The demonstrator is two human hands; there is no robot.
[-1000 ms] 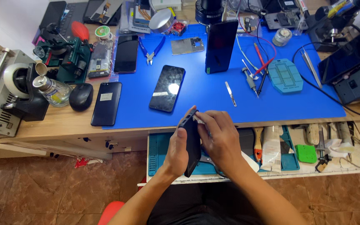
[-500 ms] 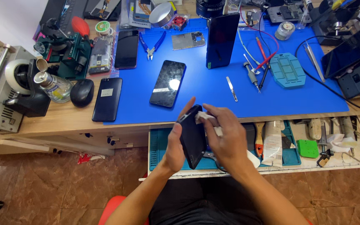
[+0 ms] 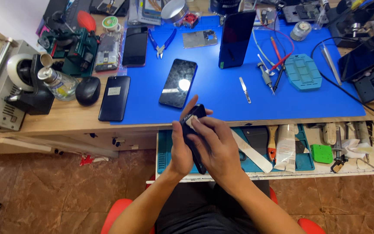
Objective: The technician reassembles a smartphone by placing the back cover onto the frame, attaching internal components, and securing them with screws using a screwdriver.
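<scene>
I hold a black phone (image 3: pixel 194 141) up on its edge in front of me, over the near lip of the workbench and just above the open drawer (image 3: pixel 282 151). My left hand (image 3: pixel 181 149) wraps around the phone's left side with the fingers closed on it, the fingertips reaching past its far end. My right hand (image 3: pixel 215 145) is closed over the phone's right face and pinches a small white wipe (image 3: pixel 192 121) against the far end of the phone. Both hands grip the phone at once; the wipe sits under my right fingertips.

Beyond my hands lies the blue mat (image 3: pixel 221 86), covering most of the bench. On it, just far of the phone I hold, a second dark phone (image 3: pixel 178 82) lies flat with a glare spot on its glass. To its left, half off the mat, another black phone (image 3: pixel 114 98) lies face down, and a black mouse (image 3: pixel 88 90) sits beside that. A small metal blade (image 3: pixel 244 89) lies on the mat to the right, near a teal parts tray (image 3: pixel 304 71). Blue-handled pliers (image 3: pixel 162 42) lie at the far side of the mat. In the drawer, a white flat strip (image 3: pixel 252 151) lies slanted just right of my right hand.
</scene>
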